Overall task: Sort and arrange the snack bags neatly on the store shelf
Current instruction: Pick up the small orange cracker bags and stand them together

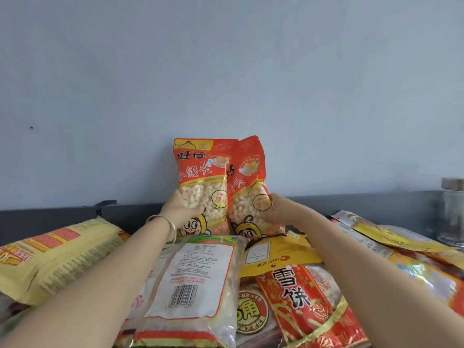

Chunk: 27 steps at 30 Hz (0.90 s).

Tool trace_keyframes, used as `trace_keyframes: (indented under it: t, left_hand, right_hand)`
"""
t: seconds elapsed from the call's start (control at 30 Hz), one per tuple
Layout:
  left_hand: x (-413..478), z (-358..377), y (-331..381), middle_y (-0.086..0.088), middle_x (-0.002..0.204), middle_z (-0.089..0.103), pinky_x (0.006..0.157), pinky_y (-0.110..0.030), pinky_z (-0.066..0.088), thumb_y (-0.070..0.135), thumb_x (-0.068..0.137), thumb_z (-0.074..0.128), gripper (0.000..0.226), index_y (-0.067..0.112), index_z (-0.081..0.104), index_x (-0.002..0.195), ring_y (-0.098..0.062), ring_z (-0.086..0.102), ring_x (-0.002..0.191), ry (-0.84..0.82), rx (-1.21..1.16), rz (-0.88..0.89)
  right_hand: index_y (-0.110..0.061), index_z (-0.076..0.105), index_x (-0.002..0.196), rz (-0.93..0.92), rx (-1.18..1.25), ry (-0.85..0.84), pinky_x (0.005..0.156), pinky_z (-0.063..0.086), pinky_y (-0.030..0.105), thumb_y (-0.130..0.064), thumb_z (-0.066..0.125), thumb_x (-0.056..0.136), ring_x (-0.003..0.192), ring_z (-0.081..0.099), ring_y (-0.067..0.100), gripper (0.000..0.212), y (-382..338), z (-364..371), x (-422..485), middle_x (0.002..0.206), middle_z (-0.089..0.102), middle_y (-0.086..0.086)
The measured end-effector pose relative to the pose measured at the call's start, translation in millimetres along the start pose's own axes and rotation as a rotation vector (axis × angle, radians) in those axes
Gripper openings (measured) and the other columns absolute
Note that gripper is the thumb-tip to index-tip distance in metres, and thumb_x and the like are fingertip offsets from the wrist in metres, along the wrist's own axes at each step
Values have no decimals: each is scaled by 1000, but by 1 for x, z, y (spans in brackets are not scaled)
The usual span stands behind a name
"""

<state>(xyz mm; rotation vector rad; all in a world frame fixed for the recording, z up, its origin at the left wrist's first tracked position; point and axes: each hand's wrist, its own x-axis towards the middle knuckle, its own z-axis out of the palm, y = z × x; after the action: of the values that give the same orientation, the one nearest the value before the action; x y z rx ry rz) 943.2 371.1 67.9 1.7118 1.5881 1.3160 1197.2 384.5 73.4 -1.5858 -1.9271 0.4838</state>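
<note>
The left red bag [203,182] and the right red bag [251,187] stand upright and touching at the far middle of the shelf [351,203], against the wall [226,71]; the left hand [182,209] grips the first and the right hand [276,209] grips the second, probably to keep them standing side by side with fronts outward; the labels read 旺仔, 小馒头 and 原味; nearer lie a barcode bag [193,280] and a red pack [301,297] marked 雪饼.

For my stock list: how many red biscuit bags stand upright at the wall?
2: left bag in the left hand, right bag in the right hand. Others may be hidden behind.
</note>
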Motion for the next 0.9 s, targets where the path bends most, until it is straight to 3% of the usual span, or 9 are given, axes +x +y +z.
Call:
trace_keyframes:
  t: [0.13,0.3,0.4,0.47,0.53,0.63,0.7,0.8,0.9]
  left_hand:
    - [0,1,-1,-9,126,57,103,-39,40,15,79,74,58,6,44,127,-25,53,117,-78,25,12]
    - [-8,7,3,-7,120,63,103,-42,42,6,80,71,43,11,56,120,-24,57,113,-225,12,53]
    - [-11,8,4,-6,119,63,102,-44,42,7,81,71,42,15,55,118,-24,57,112,-253,8,45]
    - [-10,8,2,-6,122,61,103,-43,42,10,81,71,46,14,51,122,-25,55,114,-167,22,52]
    - [-10,7,1,-7,125,58,102,-42,41,13,81,71,51,11,47,127,-26,53,116,-56,47,51]
    - [-11,6,-4,-9,123,59,100,-41,42,9,82,68,45,9,50,124,-28,54,114,-6,-16,23]
    - [-12,5,-7,-11,120,62,101,-41,42,8,83,66,37,7,56,119,-29,57,111,-78,30,5]
    - [-16,3,-6,-12,117,64,101,-41,43,14,87,63,30,6,61,116,-28,58,110,-214,199,-17]
    - [-20,0,-6,-11,118,63,99,-34,43,16,92,57,26,8,60,116,-23,57,110,-253,206,3]
  right_hand:
    - [-11,39,137,-10,-49,-67,98,48,38,-22,65,88,117,55,24,56,2,-6,-6,132,55,6]
    - [-15,45,136,-10,-75,-158,96,50,33,-14,61,92,114,58,21,47,5,-16,-22,130,58,4]
    - [-21,43,132,42,-56,-165,72,55,28,-21,62,92,100,61,16,44,9,-22,-25,122,59,-3]
    - [-23,43,127,68,53,-89,56,52,24,-22,64,90,91,64,15,42,10,-22,-23,114,60,-1]
    - [-19,44,124,38,184,11,51,51,20,-18,65,90,85,65,15,40,11,-12,-17,110,61,2]
    - [-10,47,127,16,152,-29,82,57,38,-11,56,92,105,63,26,36,13,14,-4,120,61,11]
    - [-10,50,131,62,-153,-158,100,46,45,-24,51,96,115,58,30,38,17,22,4,128,59,12]
    - [-13,47,137,164,-475,-203,105,40,41,-47,40,98,121,52,27,52,18,15,3,135,55,7]
    - [-18,41,141,141,-410,-320,100,47,42,-45,35,100,119,55,28,49,22,11,-2,137,52,6]
